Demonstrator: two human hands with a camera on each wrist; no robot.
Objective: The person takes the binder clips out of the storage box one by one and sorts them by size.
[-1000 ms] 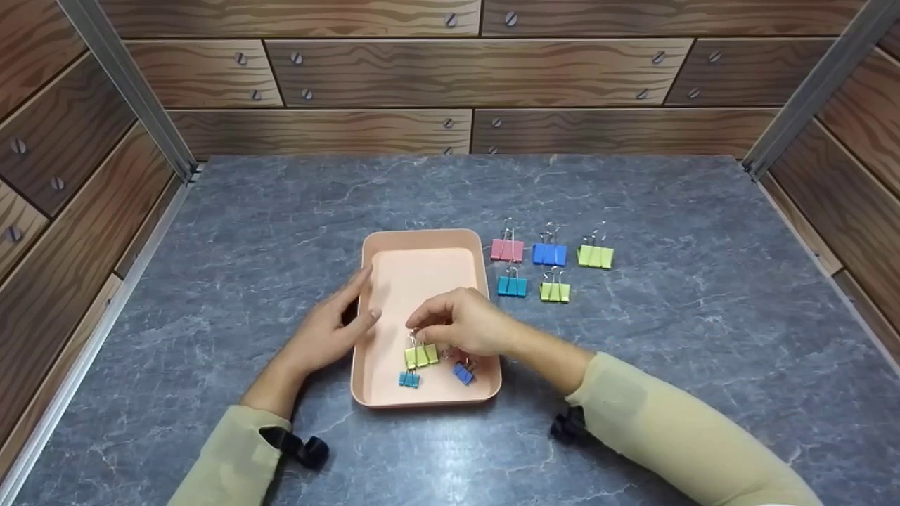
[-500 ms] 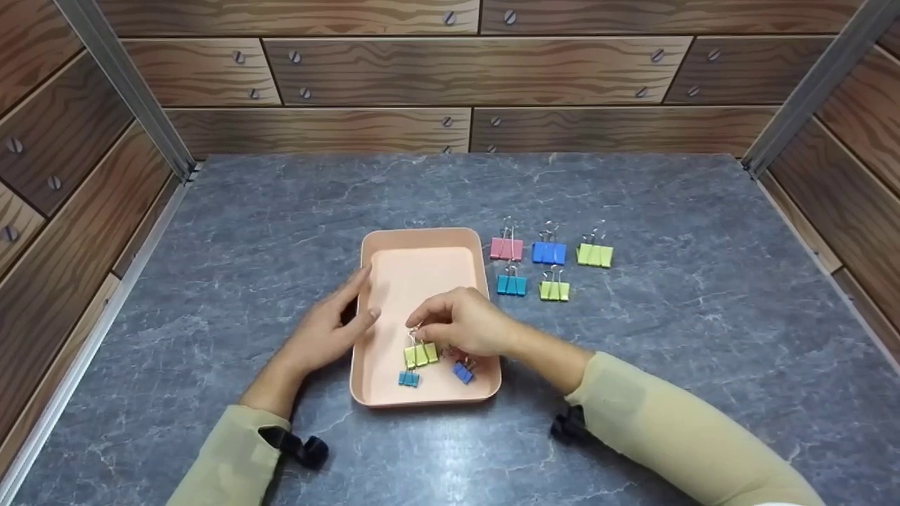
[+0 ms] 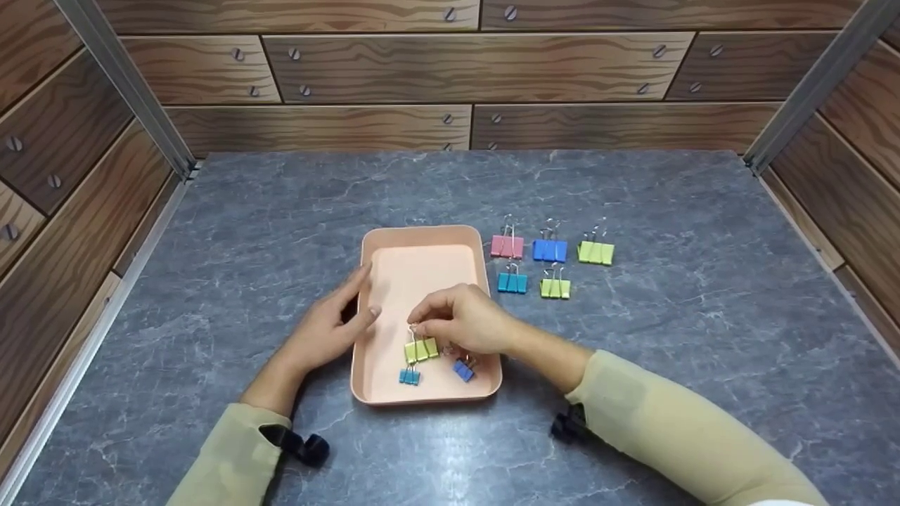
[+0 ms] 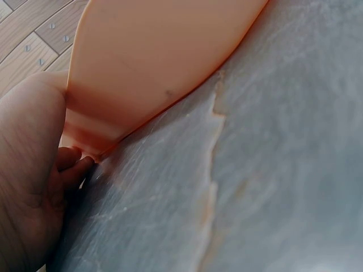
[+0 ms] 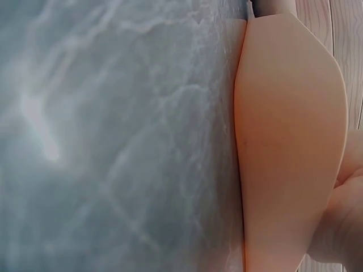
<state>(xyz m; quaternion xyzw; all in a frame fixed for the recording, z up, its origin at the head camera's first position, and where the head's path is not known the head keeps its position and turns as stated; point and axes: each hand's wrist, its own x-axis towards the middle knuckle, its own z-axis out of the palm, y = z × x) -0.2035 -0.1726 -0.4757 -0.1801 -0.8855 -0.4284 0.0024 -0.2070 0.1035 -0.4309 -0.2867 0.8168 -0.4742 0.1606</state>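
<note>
A peach tray [image 3: 425,270] stands on the table in front of me. My left hand [image 3: 327,334] holds its left wall, thumb over the rim; the left wrist view shows fingers against the tray's outside [image 4: 153,56]. Inside the tray, my right hand [image 3: 470,322] pinches the wire handle of a yellow-green binder clip [image 3: 422,350] between thumb and index finger. Nearer the front of the tray are a small teal binder clip [image 3: 409,377] and a small blue binder clip [image 3: 463,370]. Some wire shows under the right hand, mostly hidden. The tray wall [image 5: 289,130] hides the clips in the right wrist view.
Right of the tray, binder clips stand in two rows. Pink [image 3: 507,247], blue [image 3: 550,251] and yellow-green [image 3: 595,253] ones form the back row. A teal clip [image 3: 512,283] and a smaller yellow-green clip [image 3: 555,288] stand in front. Wood-patterned walls [image 3: 450,70] enclose the grey table.
</note>
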